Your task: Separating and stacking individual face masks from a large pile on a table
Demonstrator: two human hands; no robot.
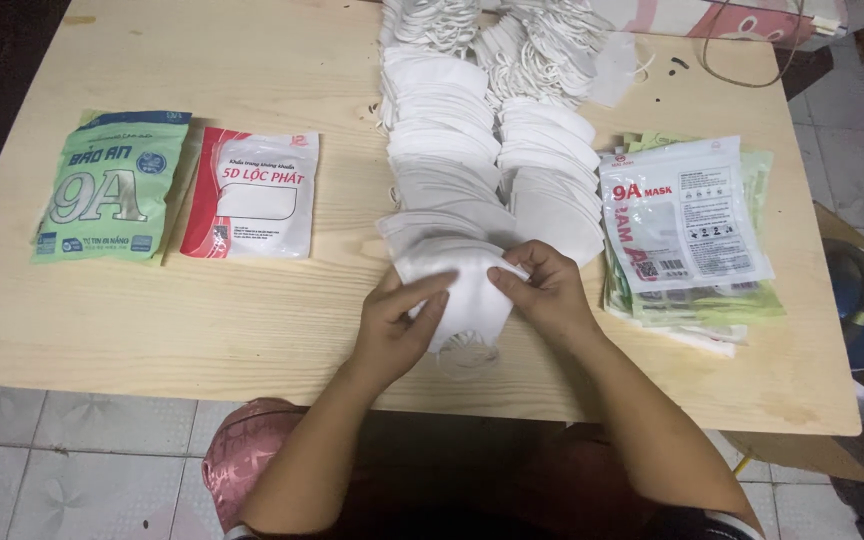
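Note:
Both my hands grip a small stack of white folded face masks (467, 290) at the near middle of a light wooden table (202, 320). My left hand (402, 325) clasps the stack's left side, fingers curled over the top. My right hand (547, 285) pinches its right edge. Behind the stack, two long overlapping rows of white masks (492, 160) run toward the far edge of the table.
A pile of clear and green printed pouches (687, 235) lies right of the rows. A green packet (112, 185) and a red-and-white packet (252, 195) lie at the left. A dark cable (752, 75) loops at the far right corner. Tiled floor surrounds the table.

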